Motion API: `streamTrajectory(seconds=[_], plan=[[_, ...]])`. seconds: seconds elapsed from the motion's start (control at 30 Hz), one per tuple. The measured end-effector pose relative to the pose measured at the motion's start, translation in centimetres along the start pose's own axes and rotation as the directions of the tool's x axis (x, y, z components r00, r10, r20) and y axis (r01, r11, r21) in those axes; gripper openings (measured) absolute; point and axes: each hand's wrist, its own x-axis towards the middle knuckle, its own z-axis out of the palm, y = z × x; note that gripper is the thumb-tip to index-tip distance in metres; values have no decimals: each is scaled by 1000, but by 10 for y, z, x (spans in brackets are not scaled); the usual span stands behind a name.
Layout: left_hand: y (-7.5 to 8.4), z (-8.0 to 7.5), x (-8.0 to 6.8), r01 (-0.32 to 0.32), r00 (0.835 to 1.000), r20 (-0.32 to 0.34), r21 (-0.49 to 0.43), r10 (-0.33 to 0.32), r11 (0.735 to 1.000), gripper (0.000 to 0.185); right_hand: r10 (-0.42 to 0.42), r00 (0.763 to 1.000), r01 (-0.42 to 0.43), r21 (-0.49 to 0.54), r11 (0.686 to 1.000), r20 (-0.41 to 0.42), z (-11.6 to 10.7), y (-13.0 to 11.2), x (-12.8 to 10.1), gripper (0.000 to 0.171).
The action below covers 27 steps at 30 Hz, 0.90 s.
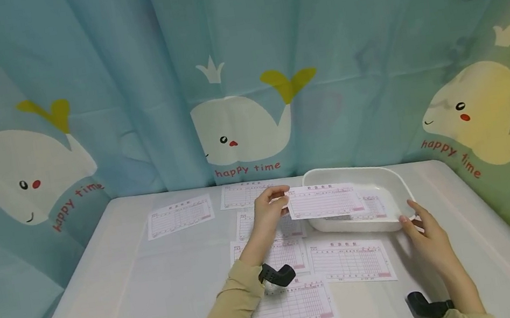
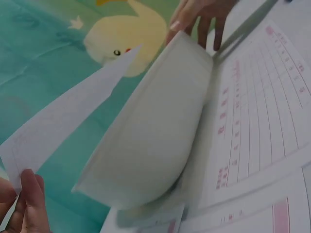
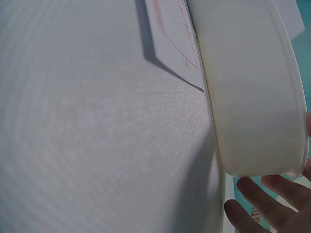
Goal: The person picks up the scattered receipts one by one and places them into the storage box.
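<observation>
My left hand (image 1: 272,204) pinches one end of a pink-printed paper form (image 1: 324,201) and holds it over the left rim of a white plastic tray (image 1: 387,178). In the left wrist view the held form (image 2: 68,116) slants above the tray's outer wall (image 2: 150,141), my fingers (image 2: 26,204) gripping its near end. Another form (image 1: 375,206) lies inside the tray. My right hand (image 1: 424,230) touches the tray's near right corner with straight fingers; the right wrist view shows those fingers (image 3: 262,206) under the tray's rim (image 3: 252,97).
Several more forms lie flat on the white table (image 1: 123,302): one at the back left (image 1: 180,216), others near the middle (image 1: 351,260) and front (image 1: 291,306). A blue whale-print curtain (image 1: 233,75) closes off the back and sides.
</observation>
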Motion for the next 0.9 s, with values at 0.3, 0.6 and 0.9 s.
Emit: streamTrajectory(seconds=[0.3, 0.6, 0.9], plan=[[9, 32, 10, -32, 999, 39, 89, 28, 995, 23, -5, 1000, 5, -5, 1000, 3, 1, -2, 1, 65], [7, 61, 23, -71, 995, 87, 167, 57, 983, 21, -4, 1000, 4, -3, 1000, 7, 1, -2, 0, 66], [7, 81, 28, -104, 989, 128, 193, 80, 976, 20, 16, 1000, -16, -6, 1000, 4, 1, -2, -1, 66]])
